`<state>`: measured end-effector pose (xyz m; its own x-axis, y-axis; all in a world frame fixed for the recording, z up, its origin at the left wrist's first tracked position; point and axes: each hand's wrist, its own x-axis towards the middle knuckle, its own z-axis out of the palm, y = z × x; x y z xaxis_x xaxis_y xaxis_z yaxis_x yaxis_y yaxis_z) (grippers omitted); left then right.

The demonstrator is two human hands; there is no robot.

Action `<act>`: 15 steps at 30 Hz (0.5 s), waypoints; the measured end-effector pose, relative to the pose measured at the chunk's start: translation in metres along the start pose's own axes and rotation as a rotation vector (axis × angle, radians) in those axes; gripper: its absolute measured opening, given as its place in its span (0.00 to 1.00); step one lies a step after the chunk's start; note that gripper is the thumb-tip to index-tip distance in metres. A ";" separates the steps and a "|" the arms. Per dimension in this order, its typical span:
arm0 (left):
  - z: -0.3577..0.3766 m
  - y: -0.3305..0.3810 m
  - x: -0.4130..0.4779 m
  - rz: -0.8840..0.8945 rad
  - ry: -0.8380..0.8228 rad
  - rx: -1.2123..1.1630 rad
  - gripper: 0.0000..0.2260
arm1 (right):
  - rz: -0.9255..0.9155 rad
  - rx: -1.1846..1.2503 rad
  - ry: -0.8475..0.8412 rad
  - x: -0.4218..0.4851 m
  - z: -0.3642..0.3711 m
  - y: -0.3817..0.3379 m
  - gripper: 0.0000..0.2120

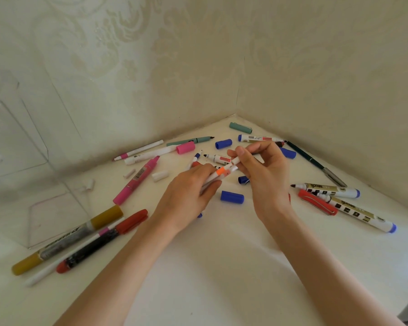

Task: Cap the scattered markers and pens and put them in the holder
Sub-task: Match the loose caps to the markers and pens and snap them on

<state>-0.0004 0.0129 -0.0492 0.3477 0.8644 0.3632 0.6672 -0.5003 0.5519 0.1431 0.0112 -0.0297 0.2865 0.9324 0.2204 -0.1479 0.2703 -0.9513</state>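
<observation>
Over the middle of the white tabletop (222,267), our left hand (189,191) curls round the barrel of an orange-banded white pen (220,172), and our right hand (266,175) pinches its white cap (235,161) at the tip. We'd keep cap and barrel in line, then press straight. A blue cap (232,197) lies just below; the clear holder (57,215) stands well left, behind a gold marker (66,241).

White bench (222,267), set into a wall corner. Left of the left grip (189,191): clear holder (54,220), gold marker (67,240), red-capped marker (101,241), thin white pen (57,262), pink marker (136,179), loose white cap (160,176). Between the grips: blue cap (232,197). Right of the right grip (266,175): red cap (317,201), uncapped whiteboard marker (327,187), dark pen (311,160) along the wall.
</observation>
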 end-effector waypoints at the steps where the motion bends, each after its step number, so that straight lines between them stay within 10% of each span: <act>1: 0.000 -0.001 0.000 -0.011 0.002 0.002 0.06 | -0.007 -0.010 -0.011 -0.001 0.001 0.000 0.05; 15: -0.001 -0.004 0.000 -0.054 0.143 -0.058 0.05 | -0.188 -0.408 -0.091 -0.013 0.002 0.004 0.10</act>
<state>-0.0036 0.0155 -0.0511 0.2127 0.8761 0.4327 0.6418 -0.4591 0.6142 0.1372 0.0006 -0.0362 0.1860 0.8981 0.3984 0.2887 0.3376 -0.8959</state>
